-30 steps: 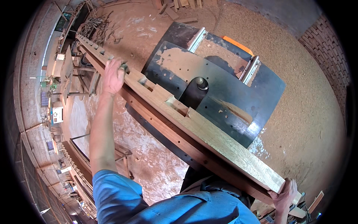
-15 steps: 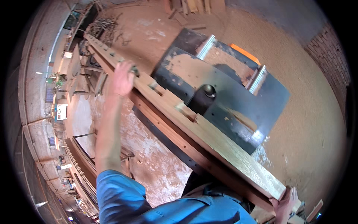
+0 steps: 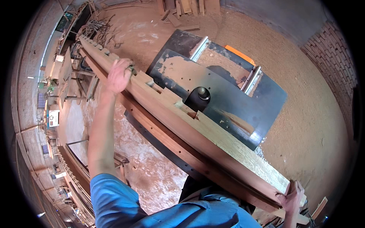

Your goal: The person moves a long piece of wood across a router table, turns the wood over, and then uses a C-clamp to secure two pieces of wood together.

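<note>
A long notched wooden beam (image 3: 224, 140) runs diagonally from the far left to the near right. My left hand (image 3: 120, 75) is closed over its far part, fingers curled across the top edge. At the near right end, my right hand (image 3: 292, 197) grips the beam's end. The beam is tilted, so its long side face shows toward me. Directly beyond its notches stands a round metal spindle (image 3: 204, 93) in a dark opening of the black steel machine table (image 3: 243, 110). Along the table's near side, below the beam, lies a reddish wooden rail (image 3: 159, 131) with a row of holes.
Two bright metal bars (image 3: 199, 48) and an orange strip (image 3: 239, 54) sit at the table's far side. Sawdust covers the floor (image 3: 308, 125). Wood offcuts (image 3: 186, 7) lie at the back, with a brick stack (image 3: 330, 57) to the right. Wooden stands (image 3: 81, 81) are at left.
The beam has rolled in my hands, so more of its side face shows and less of its top. Both hands keep their hold. The whole view has shifted slightly.
</note>
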`<state>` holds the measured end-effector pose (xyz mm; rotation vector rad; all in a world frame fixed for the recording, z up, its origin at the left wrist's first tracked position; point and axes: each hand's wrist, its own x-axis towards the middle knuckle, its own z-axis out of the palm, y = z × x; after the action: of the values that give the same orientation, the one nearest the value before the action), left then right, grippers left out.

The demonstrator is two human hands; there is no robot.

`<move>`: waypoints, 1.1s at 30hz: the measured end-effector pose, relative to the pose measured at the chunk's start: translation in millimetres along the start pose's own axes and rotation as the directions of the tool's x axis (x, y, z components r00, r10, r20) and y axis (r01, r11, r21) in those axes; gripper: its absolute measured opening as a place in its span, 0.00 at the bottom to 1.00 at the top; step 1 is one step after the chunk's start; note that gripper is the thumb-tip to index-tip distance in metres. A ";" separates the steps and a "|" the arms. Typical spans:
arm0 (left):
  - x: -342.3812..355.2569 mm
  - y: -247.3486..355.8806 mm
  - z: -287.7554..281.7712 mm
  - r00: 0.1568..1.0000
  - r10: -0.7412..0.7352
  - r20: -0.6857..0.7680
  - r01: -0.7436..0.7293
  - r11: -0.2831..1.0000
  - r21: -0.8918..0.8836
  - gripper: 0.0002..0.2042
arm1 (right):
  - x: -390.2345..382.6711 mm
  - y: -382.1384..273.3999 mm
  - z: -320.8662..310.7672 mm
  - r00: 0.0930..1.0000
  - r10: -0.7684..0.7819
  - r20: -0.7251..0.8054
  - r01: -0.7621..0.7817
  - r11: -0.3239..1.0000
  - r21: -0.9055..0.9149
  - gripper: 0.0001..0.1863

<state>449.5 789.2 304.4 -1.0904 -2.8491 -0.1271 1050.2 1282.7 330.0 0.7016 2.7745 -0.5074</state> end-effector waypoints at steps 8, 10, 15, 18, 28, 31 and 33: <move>23.6 1.6 6.9 0.995 -0.007 0.099 0.013 0.998 -0.059 0.18 | 18.8 3.7 -5.2 0.996 0.050 0.077 -0.057 0.994 0.091 0.51; 30.8 3.9 10.1 0.993 -0.001 0.121 0.007 0.999 -0.052 0.18 | 24.3 10.3 1.4 0.999 0.020 0.025 -0.024 0.989 0.143 0.50; 48.1 6.6 20.7 0.978 -0.024 0.206 0.029 0.999 -0.018 0.19 | 45.2 16.9 0.8 0.990 0.015 0.142 -0.035 0.990 0.138 0.49; 55.2 5.4 29.3 0.962 -0.077 0.263 0.072 0.997 0.026 0.21 | 54.9 24.3 1.6 0.972 0.037 0.234 -0.074 0.985 0.153 0.49; 75.0 13.1 42.9 0.889 -0.092 0.448 0.067 0.995 0.073 0.23 | 78.4 46.4 22.7 0.929 0.025 0.370 -0.132 0.955 0.267 0.48; 73.2 15.8 49.2 0.860 -0.170 0.481 0.139 0.985 0.101 0.23 | 81.3 59.1 35.7 0.923 0.006 0.385 -0.135 0.941 0.310 0.48; 72.6 17.6 53.9 0.866 -0.166 0.472 0.138 0.986 0.094 0.23 | 86.1 59.7 39.1 0.898 0.006 0.439 -0.159 0.936 0.313 0.48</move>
<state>404.6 856.2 259.8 -0.9982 -3.3503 0.2535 1011.4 1352.5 251.7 0.6746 2.2503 -1.0097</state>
